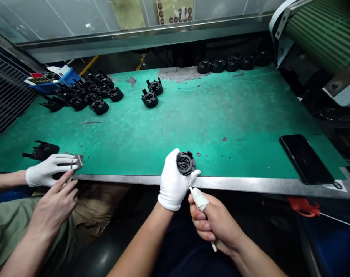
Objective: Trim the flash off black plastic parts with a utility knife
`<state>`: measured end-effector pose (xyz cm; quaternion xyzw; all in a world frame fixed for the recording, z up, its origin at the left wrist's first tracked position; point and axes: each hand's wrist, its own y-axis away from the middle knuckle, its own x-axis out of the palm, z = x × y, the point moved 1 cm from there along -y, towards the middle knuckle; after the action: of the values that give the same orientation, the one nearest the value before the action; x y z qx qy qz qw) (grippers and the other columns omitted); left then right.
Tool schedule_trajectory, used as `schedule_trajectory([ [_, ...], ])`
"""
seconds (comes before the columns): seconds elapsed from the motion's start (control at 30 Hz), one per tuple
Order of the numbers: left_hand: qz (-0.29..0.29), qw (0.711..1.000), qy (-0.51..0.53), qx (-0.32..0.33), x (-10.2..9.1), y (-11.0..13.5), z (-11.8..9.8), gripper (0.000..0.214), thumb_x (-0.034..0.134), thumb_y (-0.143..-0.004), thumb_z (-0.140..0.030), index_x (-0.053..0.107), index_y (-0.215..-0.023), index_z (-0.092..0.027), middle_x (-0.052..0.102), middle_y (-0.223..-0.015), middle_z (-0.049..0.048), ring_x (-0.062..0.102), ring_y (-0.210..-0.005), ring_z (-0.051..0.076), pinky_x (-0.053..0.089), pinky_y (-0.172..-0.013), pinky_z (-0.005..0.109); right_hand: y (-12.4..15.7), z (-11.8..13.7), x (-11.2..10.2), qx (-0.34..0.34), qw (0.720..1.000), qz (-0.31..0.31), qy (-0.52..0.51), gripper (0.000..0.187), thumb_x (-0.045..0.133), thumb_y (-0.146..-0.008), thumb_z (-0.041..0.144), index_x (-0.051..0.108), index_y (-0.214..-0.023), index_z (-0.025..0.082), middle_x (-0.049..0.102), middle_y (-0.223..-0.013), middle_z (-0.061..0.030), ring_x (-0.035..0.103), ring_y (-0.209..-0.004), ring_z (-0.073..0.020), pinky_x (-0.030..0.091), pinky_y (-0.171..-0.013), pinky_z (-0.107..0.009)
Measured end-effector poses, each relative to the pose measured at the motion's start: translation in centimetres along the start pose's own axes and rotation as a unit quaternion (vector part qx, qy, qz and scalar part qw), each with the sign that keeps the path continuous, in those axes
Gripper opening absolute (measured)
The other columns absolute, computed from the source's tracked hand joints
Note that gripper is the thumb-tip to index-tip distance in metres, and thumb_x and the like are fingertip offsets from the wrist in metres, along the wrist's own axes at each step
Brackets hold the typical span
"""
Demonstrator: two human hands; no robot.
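My left hand [172,181], in a white glove, is closed around a round black plastic part [186,163] at the table's front edge. The part's ribbed face is turned up, and a small tab stands at its far rim. My bare right hand [211,219] grips a slim tool with a pale handle [214,246] and a thin pointed tip; its exact kind is unclear. A white wrap [200,199] covers the right thumb. The tip is by the near rim of the part, beside my left thumb; whether it touches is hard to see.
At left, a co-worker's gloved hand [49,169] and bare hand [55,206] work near a black part [45,150]. Black parts [98,105] crowd by a blue bin [72,77]; two more parts [150,99] stand mid-table, several [218,65] behind. A phone [306,158] lies right, near a green-belted conveyor [324,34].
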<state>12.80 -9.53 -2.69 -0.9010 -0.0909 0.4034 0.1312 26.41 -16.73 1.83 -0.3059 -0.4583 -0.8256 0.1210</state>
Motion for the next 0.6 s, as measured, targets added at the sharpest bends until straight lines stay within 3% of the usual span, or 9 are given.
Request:
schedule_trajectory([
  [0.33,-0.030,0.999,-0.010,0.007,-0.1,0.5,-0.2,0.090,0.080,-0.075,-0.055,0.038,-0.144,-0.016,0.055,-0.137,0.0196,0.057,-0.130,0.036,0.050,-0.108,0.053,-0.4,-2.1,1.7,-0.051,0.995,-0.013,-0.087,0.029,0.072,-0.084,0.042,0.054,-0.092,0.021,0.035,-0.061,0.0101,0.016,-0.044,-0.0030,0.013,-0.033,-0.012],
  [0.4,-0.030,0.999,-0.013,0.011,0.0,0.5,-0.5,0.085,0.079,-0.077,-0.049,0.038,-0.144,-0.016,0.055,-0.138,0.0198,0.055,-0.132,0.036,0.049,-0.110,0.053,0.3,-1.7,1.9,-0.104,0.990,0.013,-0.089,0.029,0.069,-0.088,0.046,0.052,-0.087,0.022,0.034,-0.060,0.0102,0.014,-0.043,-0.0034,0.014,-0.032,-0.012],
  [0.47,-0.025,1.000,-0.012,0.014,0.0,0.5,-0.8,0.082,0.079,-0.078,-0.043,0.038,-0.144,-0.015,0.054,-0.138,0.0200,0.053,-0.134,0.035,0.047,-0.112,0.053,1.5,-0.1,1.5,-0.200,0.975,0.026,-0.095,0.032,0.063,-0.093,0.051,0.049,-0.082,0.023,0.031,-0.057,0.0102,0.014,-0.042,-0.0043,0.017,-0.032,-0.012],
  [0.53,-0.018,1.000,0.002,0.008,-0.3,0.3,-1.1,0.083,0.080,-0.076,-0.038,0.039,-0.144,-0.014,0.054,-0.139,0.0200,0.051,-0.135,0.035,0.045,-0.115,0.053,2.6,2.2,0.7,-0.300,0.950,0.000,-0.091,0.034,0.055,-0.097,0.053,0.049,-0.081,0.024,0.029,-0.057,0.0095,0.016,-0.042,-0.0054,0.021,-0.033,-0.013],
  [0.6,0.009,0.999,0.031,0.011,-1.1,-0.4,-1.1,0.084,0.080,-0.074,-0.032,0.039,-0.145,-0.014,0.053,-0.141,0.0191,0.049,-0.138,0.034,0.042,-0.117,0.053,3.2,4.3,-0.5,-0.349,0.934,-0.049,-0.055,0.032,0.053,-0.098,0.052,0.051,-0.084,0.024,0.032,-0.060,0.0083,0.022,-0.043,-0.0058,0.026,-0.035,-0.014],
])
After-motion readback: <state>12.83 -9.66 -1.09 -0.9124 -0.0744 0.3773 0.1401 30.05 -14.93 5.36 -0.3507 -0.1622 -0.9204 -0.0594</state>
